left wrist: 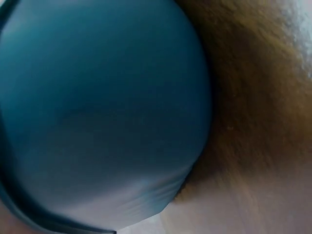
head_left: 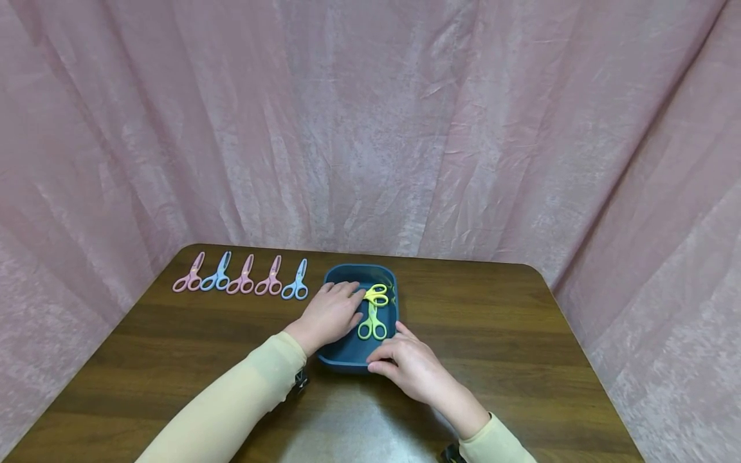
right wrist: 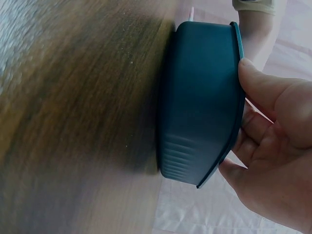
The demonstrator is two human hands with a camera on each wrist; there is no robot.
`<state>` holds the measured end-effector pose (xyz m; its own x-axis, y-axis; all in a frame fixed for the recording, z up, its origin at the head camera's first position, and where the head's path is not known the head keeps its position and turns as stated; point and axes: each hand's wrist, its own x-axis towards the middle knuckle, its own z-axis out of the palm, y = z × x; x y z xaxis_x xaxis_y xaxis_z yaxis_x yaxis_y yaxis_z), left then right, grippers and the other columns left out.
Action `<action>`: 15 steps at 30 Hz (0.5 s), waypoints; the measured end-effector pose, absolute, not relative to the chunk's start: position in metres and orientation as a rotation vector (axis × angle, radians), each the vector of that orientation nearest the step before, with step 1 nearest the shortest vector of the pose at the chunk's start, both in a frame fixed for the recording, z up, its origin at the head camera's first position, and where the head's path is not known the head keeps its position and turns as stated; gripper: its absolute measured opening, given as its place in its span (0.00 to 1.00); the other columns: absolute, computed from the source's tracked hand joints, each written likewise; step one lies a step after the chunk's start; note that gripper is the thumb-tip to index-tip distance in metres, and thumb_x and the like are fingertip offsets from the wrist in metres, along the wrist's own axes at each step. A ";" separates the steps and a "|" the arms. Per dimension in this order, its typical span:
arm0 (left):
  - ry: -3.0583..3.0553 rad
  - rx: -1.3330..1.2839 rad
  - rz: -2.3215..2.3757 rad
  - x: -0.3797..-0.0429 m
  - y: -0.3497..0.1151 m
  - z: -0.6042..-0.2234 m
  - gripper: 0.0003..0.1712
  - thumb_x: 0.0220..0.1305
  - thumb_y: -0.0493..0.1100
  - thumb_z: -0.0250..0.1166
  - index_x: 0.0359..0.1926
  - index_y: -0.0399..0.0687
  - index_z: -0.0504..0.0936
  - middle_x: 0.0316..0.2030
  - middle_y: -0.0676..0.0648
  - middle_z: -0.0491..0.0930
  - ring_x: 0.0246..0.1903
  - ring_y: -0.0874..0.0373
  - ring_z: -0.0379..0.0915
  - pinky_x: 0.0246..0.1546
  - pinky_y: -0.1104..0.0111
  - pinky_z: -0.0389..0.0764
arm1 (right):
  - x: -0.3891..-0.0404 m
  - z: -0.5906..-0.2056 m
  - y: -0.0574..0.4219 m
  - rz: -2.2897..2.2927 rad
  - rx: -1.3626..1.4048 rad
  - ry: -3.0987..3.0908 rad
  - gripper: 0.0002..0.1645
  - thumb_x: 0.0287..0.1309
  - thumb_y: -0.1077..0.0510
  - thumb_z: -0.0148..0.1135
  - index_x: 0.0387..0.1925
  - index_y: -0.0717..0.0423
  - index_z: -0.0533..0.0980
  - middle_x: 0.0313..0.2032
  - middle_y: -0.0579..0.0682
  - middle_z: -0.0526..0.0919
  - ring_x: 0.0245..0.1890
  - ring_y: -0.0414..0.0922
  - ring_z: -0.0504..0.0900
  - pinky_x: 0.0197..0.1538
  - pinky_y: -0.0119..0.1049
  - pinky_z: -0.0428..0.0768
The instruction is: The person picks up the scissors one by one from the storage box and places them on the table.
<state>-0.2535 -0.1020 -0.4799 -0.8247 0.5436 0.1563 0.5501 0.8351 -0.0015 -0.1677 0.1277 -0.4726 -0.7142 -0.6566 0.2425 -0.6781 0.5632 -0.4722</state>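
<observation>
A dark teal plastic storage box (head_left: 347,366) stands on the table with yellow scissors (head_left: 377,296) lying across green scissors (head_left: 372,329) inside it. My left hand (head_left: 330,314) reaches over the box's left wall, its fingers extended and the index fingertip right at the yellow scissors' blade end, which it covers. The thumb sits apart from the index finger. At the near right corner, my right hand (head_left: 412,365) holds the box by its rim. In the right wrist view, the thumb (right wrist: 256,80) and fingertips lie along that rim.
Left of the box, a row of closed scissors lies along the table's back: pink scissors (head_left: 189,273), blue scissors (head_left: 217,273), more pink ones (head_left: 270,276) and blue scissors (head_left: 296,281) nearest the box. A pink curtain (head_left: 370,128) hangs behind the wooden table (head_left: 492,334).
</observation>
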 end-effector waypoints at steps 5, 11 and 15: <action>-2.880 -0.854 -0.035 -0.258 -0.099 -0.484 0.32 0.79 0.52 0.70 0.74 0.41 0.79 0.72 0.35 0.78 0.73 0.39 0.74 0.73 0.40 0.71 | -0.168 -0.473 0.128 0.845 1.180 -2.734 0.03 0.68 0.57 0.77 0.41 0.49 0.93 0.38 0.37 0.92 0.48 0.40 0.88 0.80 0.62 0.63; -2.922 -0.819 -0.018 -0.261 -0.094 -0.483 0.32 0.80 0.54 0.69 0.75 0.41 0.79 0.72 0.37 0.78 0.73 0.40 0.73 0.74 0.39 0.70 | -0.168 -0.473 0.128 0.847 1.178 -2.731 0.03 0.67 0.57 0.77 0.41 0.49 0.93 0.38 0.37 0.92 0.47 0.39 0.87 0.80 0.62 0.64; -2.940 -0.796 0.029 -0.262 -0.092 -0.483 0.32 0.81 0.54 0.68 0.75 0.42 0.79 0.71 0.38 0.79 0.73 0.41 0.73 0.73 0.40 0.71 | -0.167 -0.473 0.128 0.841 1.189 -2.721 0.03 0.68 0.57 0.77 0.41 0.48 0.93 0.37 0.36 0.91 0.46 0.38 0.87 0.79 0.62 0.64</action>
<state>-0.2624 -0.0918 -0.4831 -0.8590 0.5044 0.0872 0.5026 0.8634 -0.0436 -0.1673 0.1280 -0.4728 -0.7017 -0.6640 0.2583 -0.6940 0.5549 -0.4587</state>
